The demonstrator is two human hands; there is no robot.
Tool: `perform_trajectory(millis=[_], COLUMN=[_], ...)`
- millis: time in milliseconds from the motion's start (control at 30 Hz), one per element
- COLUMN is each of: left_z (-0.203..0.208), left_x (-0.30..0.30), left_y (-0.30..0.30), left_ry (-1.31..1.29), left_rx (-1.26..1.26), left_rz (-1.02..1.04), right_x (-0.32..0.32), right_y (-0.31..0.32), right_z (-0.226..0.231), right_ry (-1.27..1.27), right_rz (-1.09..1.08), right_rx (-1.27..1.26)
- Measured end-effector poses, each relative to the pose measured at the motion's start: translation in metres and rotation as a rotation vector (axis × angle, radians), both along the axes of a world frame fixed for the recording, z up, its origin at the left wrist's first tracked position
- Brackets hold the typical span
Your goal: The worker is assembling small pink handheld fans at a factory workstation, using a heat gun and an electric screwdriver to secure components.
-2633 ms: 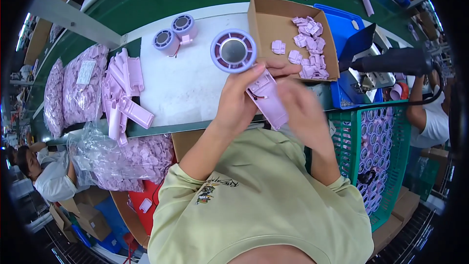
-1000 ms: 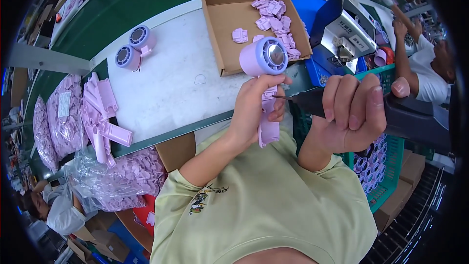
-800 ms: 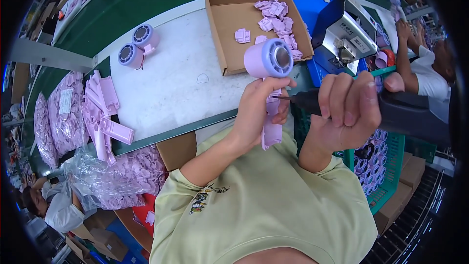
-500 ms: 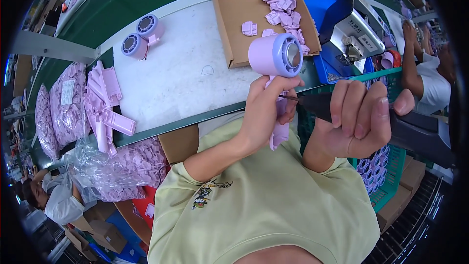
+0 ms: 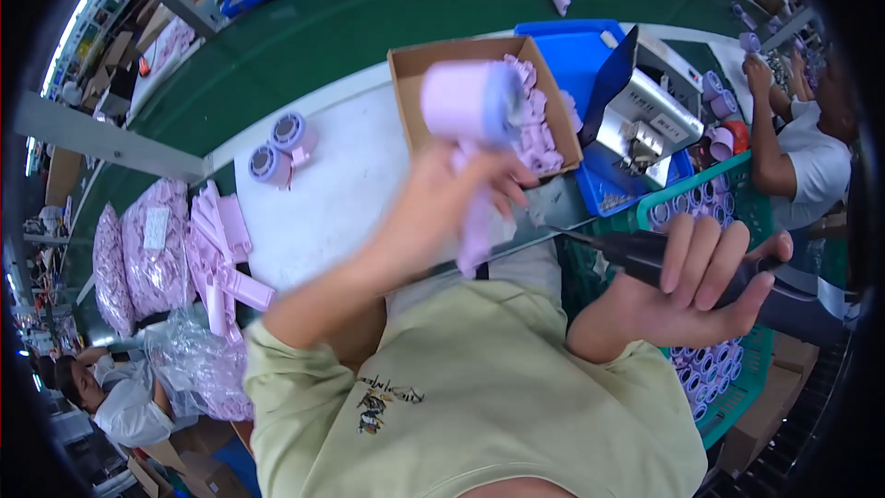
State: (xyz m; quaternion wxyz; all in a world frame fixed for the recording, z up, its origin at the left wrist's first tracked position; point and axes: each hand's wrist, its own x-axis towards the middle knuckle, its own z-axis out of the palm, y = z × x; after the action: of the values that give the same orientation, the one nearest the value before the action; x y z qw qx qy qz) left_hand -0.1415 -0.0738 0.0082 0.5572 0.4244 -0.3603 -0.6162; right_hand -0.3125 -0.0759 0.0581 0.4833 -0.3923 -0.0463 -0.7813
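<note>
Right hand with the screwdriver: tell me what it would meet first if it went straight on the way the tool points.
The screwdriver in the right hand points toward the pink handle in the left hand, so that handle or the fingers by it would likely come first; depth is unclear.

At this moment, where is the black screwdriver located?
In the head view, the black screwdriver is right of centre, held in the right hand and pointing left, with the green basket showing behind it.

Held unit (image 5: pixel 456 100): plastic, smooth. Screwdriver (image 5: pixel 636 258): matt plastic w/ metal bit (image 5: pixel 572 235). Person's shirt (image 5: pixel 461 378): cloth, matt. Box (image 5: pixel 408 97): cardbd, matt. Bags (image 5: pixel 161 267): clear plastic film, glossy, crinkly. Crate (image 5: pixel 758 240): plastic. Housing (image 5: pixel 656 109): metal, shiny.
</note>
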Motion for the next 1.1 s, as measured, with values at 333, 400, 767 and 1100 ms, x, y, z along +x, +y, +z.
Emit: perform_trajectory(millis=[333,400,767,1100], left_z=[-0.064,-0.098,0.056,-0.042], left_x=[0.154,0.157,0.255,0.228], left_y=[-0.272,-0.269,0.058,0.193], left_ry=[-0.892,-0.875,-1.017,-1.876], left_rx=[0.179,0.038,0.004,0.492], left_rz=[0.110,0.223,0.427,0.707], right_x=[-0.024,-0.016,0.063,0.264], right_y=[-0.034,-0.048,-0.020,-0.091], right_z=[-0.051,-0.060,-0.084,-0.077], right_ry=[0.489,0.586,1.336,1.835], right_rz=[-0.406,-0.514,-0.341,-0.101], right_rx=[0.497,0.412,-0.490,-0.613])
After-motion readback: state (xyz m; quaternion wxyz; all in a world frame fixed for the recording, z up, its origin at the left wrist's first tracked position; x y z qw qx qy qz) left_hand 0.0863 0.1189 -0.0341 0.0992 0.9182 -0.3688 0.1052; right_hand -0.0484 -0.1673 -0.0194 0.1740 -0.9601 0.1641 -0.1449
